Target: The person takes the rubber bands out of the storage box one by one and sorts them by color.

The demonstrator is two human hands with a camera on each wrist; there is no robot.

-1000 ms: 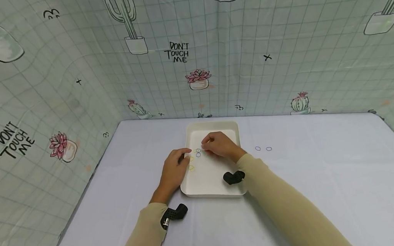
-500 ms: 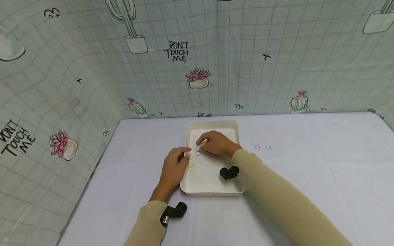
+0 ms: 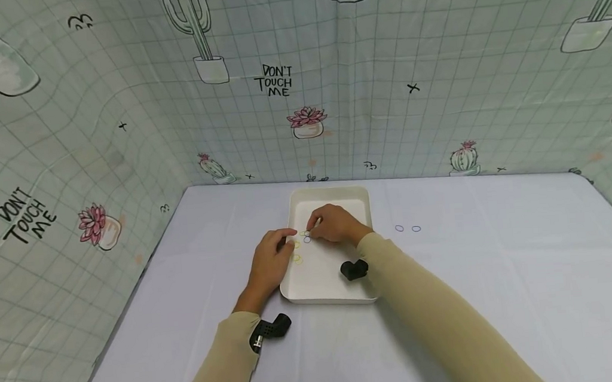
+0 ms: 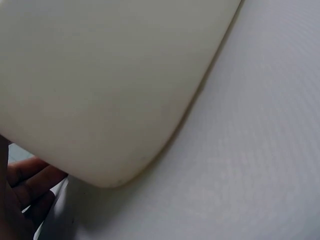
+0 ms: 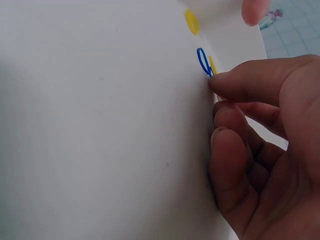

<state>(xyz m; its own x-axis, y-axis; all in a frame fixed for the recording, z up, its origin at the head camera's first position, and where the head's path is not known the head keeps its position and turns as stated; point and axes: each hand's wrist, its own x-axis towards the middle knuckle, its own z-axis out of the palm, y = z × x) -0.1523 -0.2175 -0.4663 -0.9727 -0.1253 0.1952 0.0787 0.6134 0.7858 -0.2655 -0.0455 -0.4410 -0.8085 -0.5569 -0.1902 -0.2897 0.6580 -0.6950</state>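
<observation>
Thumb and fingertips curl close together on a person's right hand (image 3: 335, 223), the thumb (image 5: 240, 82) meeting one end of a thin blue ring (image 5: 201, 59) on the floor of a white tray. The contact point is partly covered by the hand itself, so whether the tips pinch the ring or merely press it cannot be told. In the right wrist view the ring shows as a narrow, slanted loop with an open centre, its colour bright against the pale surface.

Just beside it, next to the thumb tip, lies a yellow ring (image 5: 213, 65), partly hidden; a thicker-looking yellow ring (image 5: 191, 22) sits farther along the tray wall. From the head, a third yellow ring (image 3: 297, 259) appears nearer the person, also by the left side of the tray.

The left hand (image 3: 270, 260) rests at that side, thumb and index finger apart with the rim between them.

The tray (image 3: 335, 281) is shallow and rectangular, with rounded corners, and stands on a white-covered table (image 3: 486, 285). To its right, on the cloth, two blue rings (image 3: 399, 228) lie side by side, apart. Behind hangs a gridded curtain (image 3: 371, 60) printed with potted cacti.
</observation>
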